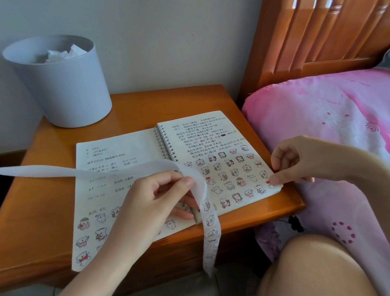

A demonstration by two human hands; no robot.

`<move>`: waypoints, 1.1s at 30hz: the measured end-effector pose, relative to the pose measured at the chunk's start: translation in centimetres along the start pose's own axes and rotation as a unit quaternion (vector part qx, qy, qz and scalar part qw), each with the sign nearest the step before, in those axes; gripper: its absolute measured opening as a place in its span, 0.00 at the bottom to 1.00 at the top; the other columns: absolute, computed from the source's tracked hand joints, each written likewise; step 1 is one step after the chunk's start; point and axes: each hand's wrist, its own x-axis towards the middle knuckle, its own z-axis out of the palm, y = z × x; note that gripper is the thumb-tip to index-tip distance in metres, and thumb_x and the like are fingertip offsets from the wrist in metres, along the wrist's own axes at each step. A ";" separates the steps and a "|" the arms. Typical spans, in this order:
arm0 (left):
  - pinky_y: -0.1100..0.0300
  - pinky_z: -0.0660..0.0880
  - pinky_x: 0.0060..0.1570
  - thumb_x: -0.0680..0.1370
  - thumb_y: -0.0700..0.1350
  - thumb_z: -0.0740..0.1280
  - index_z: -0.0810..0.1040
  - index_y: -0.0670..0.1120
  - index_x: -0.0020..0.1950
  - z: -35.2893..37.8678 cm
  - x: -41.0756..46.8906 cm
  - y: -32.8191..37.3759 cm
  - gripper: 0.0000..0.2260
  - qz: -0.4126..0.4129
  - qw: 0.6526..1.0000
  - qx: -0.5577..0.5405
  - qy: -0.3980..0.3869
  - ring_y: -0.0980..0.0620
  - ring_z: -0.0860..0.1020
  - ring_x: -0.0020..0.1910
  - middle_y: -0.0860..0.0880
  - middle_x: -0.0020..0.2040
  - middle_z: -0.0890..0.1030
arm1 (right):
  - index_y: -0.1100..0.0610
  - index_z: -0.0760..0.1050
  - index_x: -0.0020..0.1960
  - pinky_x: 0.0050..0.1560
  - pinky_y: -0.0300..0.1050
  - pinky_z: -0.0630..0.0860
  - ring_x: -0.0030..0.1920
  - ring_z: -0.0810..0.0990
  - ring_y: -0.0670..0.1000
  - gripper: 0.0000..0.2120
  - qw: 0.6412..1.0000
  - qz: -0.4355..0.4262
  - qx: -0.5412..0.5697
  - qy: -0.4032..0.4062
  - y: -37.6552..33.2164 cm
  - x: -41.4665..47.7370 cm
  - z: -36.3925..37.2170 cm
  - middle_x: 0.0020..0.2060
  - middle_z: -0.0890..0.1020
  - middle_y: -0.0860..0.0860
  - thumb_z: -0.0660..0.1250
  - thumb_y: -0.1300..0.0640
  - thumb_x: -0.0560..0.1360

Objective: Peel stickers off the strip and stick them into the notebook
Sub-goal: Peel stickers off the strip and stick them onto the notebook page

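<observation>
At the table's (136, 110) front right corner the notebook (126, 150) lies open, within reach. The left hand (153, 196) pinches the strip (53, 170) over the spine, likely readying the next peel. The right hand's (295, 160) outstretched forefinger presses a sticker (271, 184) onto the page's lower right corner.
</observation>
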 end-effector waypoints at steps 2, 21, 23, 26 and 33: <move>0.68 0.79 0.33 0.76 0.44 0.66 0.83 0.46 0.45 0.0 0.0 0.0 0.06 -0.001 1.000 -0.002 0.000 0.54 0.84 0.34 0.50 0.38 0.86 | 0.58 0.77 0.44 0.29 0.35 0.71 0.29 0.77 0.44 0.09 1.000 -0.006 -0.004 -0.002 0.2 0.0 -0.2 0.31 0.83 0.51 0.75 0.58 0.68; 0.70 0.77 0.32 0.77 0.43 0.66 0.83 0.47 0.44 0.1 0.1 0.0 0.06 -0.001 1.000 0.000 -0.001 0.55 0.84 0.33 0.52 0.37 0.86 | 0.56 0.76 0.42 0.30 0.38 0.71 0.28 0.74 0.43 0.14 1.000 -0.017 -0.006 0.024 -0.2 0.4 0.7 0.29 0.79 0.47 0.75 0.48 0.66; 0.70 0.78 0.32 0.77 0.43 0.66 0.83 0.47 0.44 0.0 0.1 -0.1 0.06 0.000 1.000 0.001 -0.002 0.54 0.84 0.33 0.51 0.37 0.86 | 0.55 0.76 0.42 0.30 0.38 0.71 0.30 0.74 0.45 0.13 0.999 -0.012 -0.014 0.029 -0.2 0.6 1.0 0.30 0.79 0.48 0.75 0.48 0.67; 0.69 0.78 0.32 0.77 0.43 0.66 0.83 0.47 0.44 0.0 0.1 -0.1 0.06 0.000 1.000 -0.002 -0.004 0.54 0.84 0.33 0.51 0.37 0.86 | 0.56 0.76 0.43 0.30 0.36 0.72 0.30 0.75 0.46 0.08 0.999 -0.018 -0.020 0.028 0.0 0.5 0.6 0.32 0.80 0.51 0.72 0.52 0.71; 0.68 0.79 0.32 0.77 0.43 0.66 0.83 0.46 0.45 0.0 0.1 -0.1 0.06 -0.002 1.000 -0.003 -0.004 0.54 0.84 0.34 0.50 0.38 0.86 | 0.56 0.76 0.45 0.31 0.38 0.73 0.32 0.76 0.46 0.15 1.000 -0.009 0.012 0.007 0.0 0.3 0.4 0.36 0.82 0.54 0.76 0.50 0.65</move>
